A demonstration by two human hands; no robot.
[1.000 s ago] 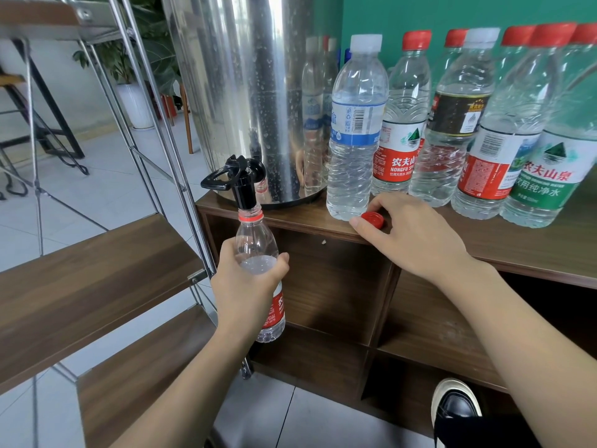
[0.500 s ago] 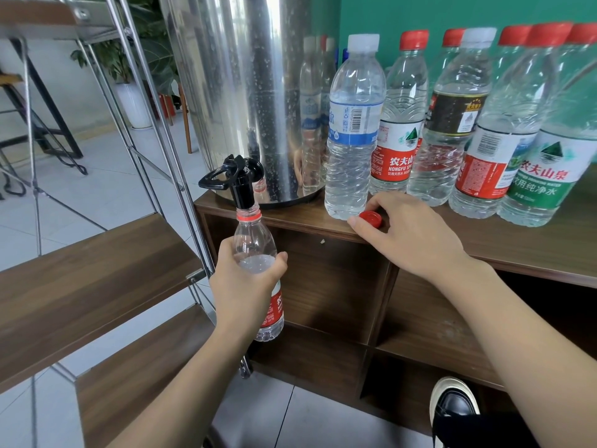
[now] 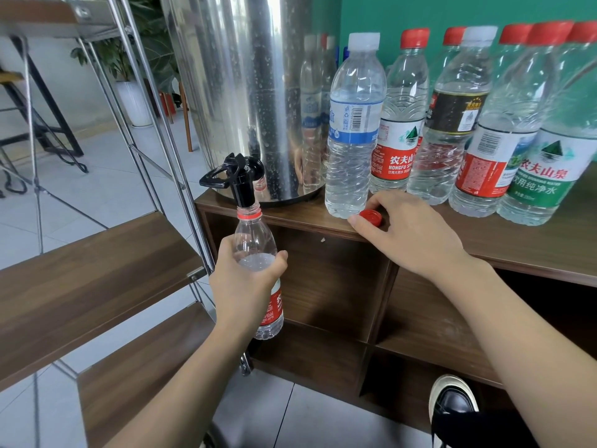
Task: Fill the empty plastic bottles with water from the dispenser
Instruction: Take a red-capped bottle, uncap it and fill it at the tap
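The left hand (image 3: 245, 279) wraps the small bottle (image 3: 256, 253) around its middle, fingers curled over the front and thumb behind, so this grip is closed on the bottle. The open neck sits directly under the black tap (image 3: 240, 182) of the steel dispenser (image 3: 245, 92), just above the grip. Water stands at about the level of the fingers, so the bottle appears well over half full.

The thin clear plastic probably dents under a hard squeeze, and with the mouth open that could push water out. It grows heavier as it fills, and any drips would make it slick. A hold around the waist near the label, firm but not crushing, looks right; a hold lower down would let the top sway off the spout.

To the right of that grip, the right hand (image 3: 407, 234) rests on the counter (image 3: 533, 247), fingertips pinching the red cap (image 3: 371, 217), which lies beside the base of the blue-labelled bottle (image 3: 352, 130). Capped bottles stand in a row beyond it.
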